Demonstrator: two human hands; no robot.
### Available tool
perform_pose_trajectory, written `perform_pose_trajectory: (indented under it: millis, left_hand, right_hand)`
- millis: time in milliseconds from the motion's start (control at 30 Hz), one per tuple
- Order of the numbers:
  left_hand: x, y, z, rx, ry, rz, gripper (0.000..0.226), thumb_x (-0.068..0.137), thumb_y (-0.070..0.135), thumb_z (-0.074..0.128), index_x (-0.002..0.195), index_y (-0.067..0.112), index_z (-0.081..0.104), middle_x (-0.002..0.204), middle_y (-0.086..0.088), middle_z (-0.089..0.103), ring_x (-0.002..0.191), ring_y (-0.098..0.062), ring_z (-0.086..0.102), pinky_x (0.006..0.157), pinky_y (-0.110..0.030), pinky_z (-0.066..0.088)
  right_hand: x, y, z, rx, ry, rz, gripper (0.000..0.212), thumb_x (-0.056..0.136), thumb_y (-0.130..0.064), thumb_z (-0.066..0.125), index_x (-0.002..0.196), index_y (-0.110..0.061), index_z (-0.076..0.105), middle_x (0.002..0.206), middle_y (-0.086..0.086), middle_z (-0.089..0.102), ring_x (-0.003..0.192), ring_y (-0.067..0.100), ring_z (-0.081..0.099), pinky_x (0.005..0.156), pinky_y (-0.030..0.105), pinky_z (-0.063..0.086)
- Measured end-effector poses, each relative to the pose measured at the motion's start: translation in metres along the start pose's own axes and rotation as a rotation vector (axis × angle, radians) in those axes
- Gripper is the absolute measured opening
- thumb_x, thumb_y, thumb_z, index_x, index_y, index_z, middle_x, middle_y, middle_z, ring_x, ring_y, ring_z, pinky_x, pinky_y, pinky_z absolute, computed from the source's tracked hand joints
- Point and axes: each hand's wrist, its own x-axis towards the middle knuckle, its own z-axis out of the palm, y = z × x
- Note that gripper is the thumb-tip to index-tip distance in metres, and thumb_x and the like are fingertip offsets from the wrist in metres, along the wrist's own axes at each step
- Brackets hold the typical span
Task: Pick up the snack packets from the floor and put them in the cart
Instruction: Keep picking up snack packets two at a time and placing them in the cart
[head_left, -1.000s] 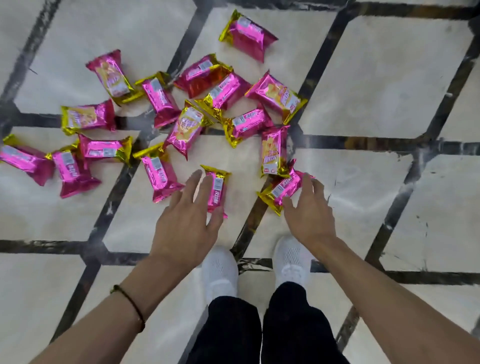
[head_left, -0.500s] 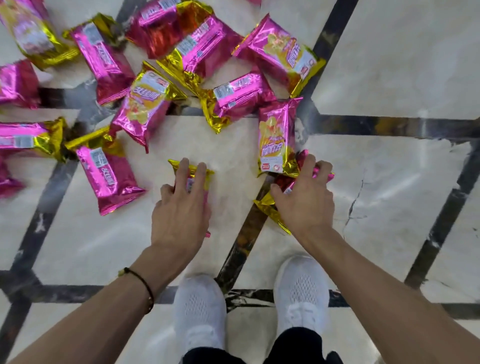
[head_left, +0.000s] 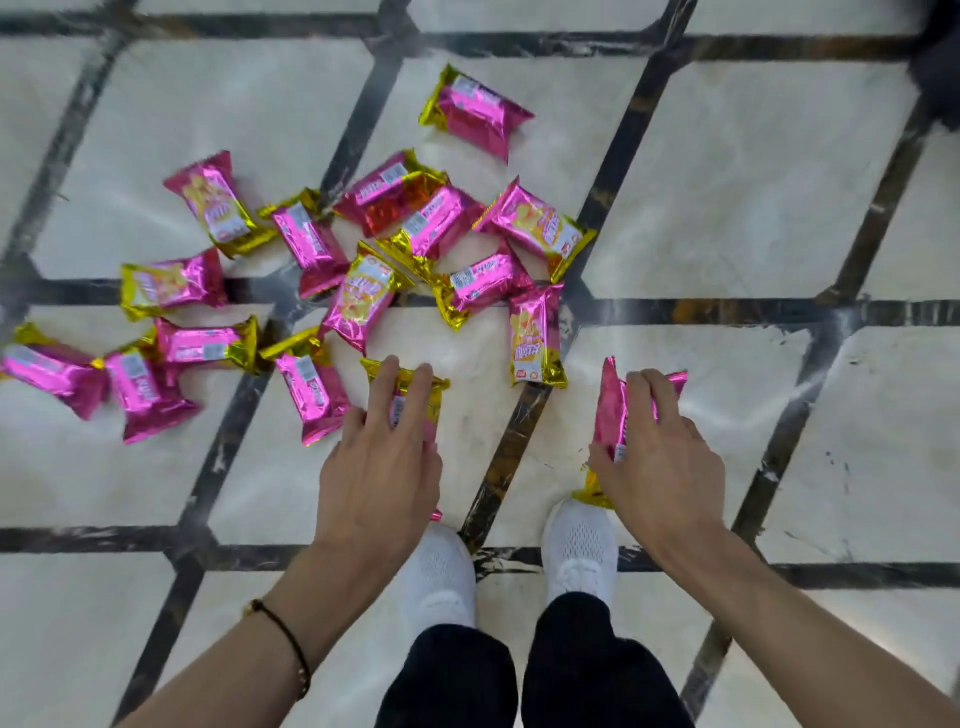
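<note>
Two packets are in hand. The right hand (head_left: 660, 457) curls its fingers round a pink packet (head_left: 613, 410), which is tipped on edge just ahead of the white shoes (head_left: 579, 545). The left hand (head_left: 384, 462) lays long fingers over a gold-ended packet (head_left: 410, 389), also just ahead of the shoes. Its thumb is hidden, so this looks like a hold, but I cannot tell if the packet has lifted. Both forearms reach down and forward past the shoes. Over a dozen more packets (head_left: 363, 296) lie farther out from the shoes on the tiled floor (head_left: 727, 208). This looks like the pickup step. Next, I judge, both packets need carrying to the cart, which is out of view.
</note>
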Motion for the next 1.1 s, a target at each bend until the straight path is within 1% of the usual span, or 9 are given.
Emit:
perform_pose_trajectory:
  millis: [100,200,400,467,667,800,867,1000,1100]
  left_hand:
    - [-0.018,0.017,-0.066,0.022,0.001,0.069,0.064,0.098,0.030,0.053,0.155,0.029,0.023,0.161,0.001,0.019,0.113,-0.032,0.054,0.057,-0.038,0.053]
    - [-0.034,0.032,-0.126,0.046,0.001,0.101,0.064,0.100,0.033,0.050,0.156,0.030,0.019,0.163,0.000,0.019,0.122,-0.033,0.052,0.058,-0.037,0.056]
    - [-0.075,0.079,-0.239,0.063,0.015,0.097,0.073,0.098,0.036,0.048,0.158,0.033,0.007,0.164,0.000,0.014,0.129,-0.035,0.047,0.077,-0.041,0.058]
    - [-0.091,0.097,-0.279,0.029,0.044,0.101,0.077,0.095,0.036,0.053,0.158,0.036,0.009,0.165,0.003,0.017,0.128,-0.034,0.050,0.075,-0.040,0.060]
    - [-0.151,0.152,-0.397,-0.036,0.132,0.102,0.065,0.094,0.030,0.059,0.153,0.032,0.032,0.158,0.003,0.033,0.116,-0.037,0.058,0.065,-0.040,0.058]
    - [-0.199,0.177,-0.462,-0.112,0.154,0.084,0.064,0.101,0.039,0.045,0.157,0.039,0.015,0.164,0.007,0.021,0.130,-0.032,0.049,0.079,-0.039,0.057]
    - [-0.220,0.187,-0.490,-0.121,0.192,0.107,0.067,0.101,0.040,0.047,0.158,0.039,0.012,0.165,0.009,0.019,0.129,-0.027,0.050,0.080,-0.035,0.056]
    - [-0.258,0.208,-0.537,-0.199,0.233,0.163,0.067,0.098,0.038,0.055,0.156,0.041,0.022,0.163,0.008,0.025,0.122,-0.021,0.056,0.071,-0.025,0.053]
    - [-0.280,0.226,-0.563,-0.195,0.247,0.185,0.063,0.098,0.042,0.055,0.155,0.039,0.028,0.163,0.011,0.023,0.131,-0.018,0.050,0.080,-0.026,0.053]
  right_hand:
    - [-0.022,-0.012,-0.072,-0.058,0.000,-0.075,0.073,0.081,-0.032,0.072,0.143,-0.016,0.037,0.150,0.002,0.037,0.089,0.034,0.063,0.049,0.032,0.047]
    - [-0.040,-0.029,-0.138,-0.057,0.029,-0.093,0.075,0.078,-0.033,0.074,0.142,-0.015,0.040,0.149,0.003,0.040,0.086,0.033,0.063,0.047,0.033,0.049]
    - [-0.086,-0.063,-0.262,-0.023,0.071,-0.117,0.076,0.073,-0.032,0.078,0.140,-0.012,0.049,0.144,0.005,0.049,0.078,0.033,0.064,0.042,0.033,0.049]
    - [-0.105,-0.072,-0.307,0.010,0.092,-0.111,0.075,0.073,-0.033,0.077,0.140,-0.012,0.050,0.143,0.004,0.049,0.079,0.032,0.064,0.041,0.035,0.050]
    - [-0.177,-0.084,-0.440,0.087,0.076,-0.102,0.074,0.083,-0.039,0.066,0.148,-0.020,0.036,0.156,-0.001,0.034,0.098,0.029,0.063,0.064,0.037,0.056]
    - [-0.227,-0.081,-0.509,0.133,0.125,-0.106,0.070,0.084,-0.041,0.067,0.144,-0.020,0.039,0.156,0.001,0.034,0.096,0.029,0.065,0.065,0.035,0.056]
    - [-0.249,-0.078,-0.535,0.128,0.152,-0.133,0.071,0.085,-0.042,0.065,0.146,-0.021,0.036,0.158,-0.001,0.031,0.097,0.026,0.065,0.064,0.032,0.055]
    - [-0.287,-0.068,-0.578,0.184,0.191,-0.164,0.068,0.089,-0.041,0.059,0.149,-0.025,0.031,0.160,-0.006,0.027,0.115,0.021,0.060,0.071,0.030,0.057]
    - [-0.308,-0.059,-0.600,0.228,0.223,-0.155,0.066,0.090,-0.042,0.057,0.149,-0.025,0.032,0.160,-0.006,0.027,0.113,0.023,0.061,0.075,0.033,0.057]
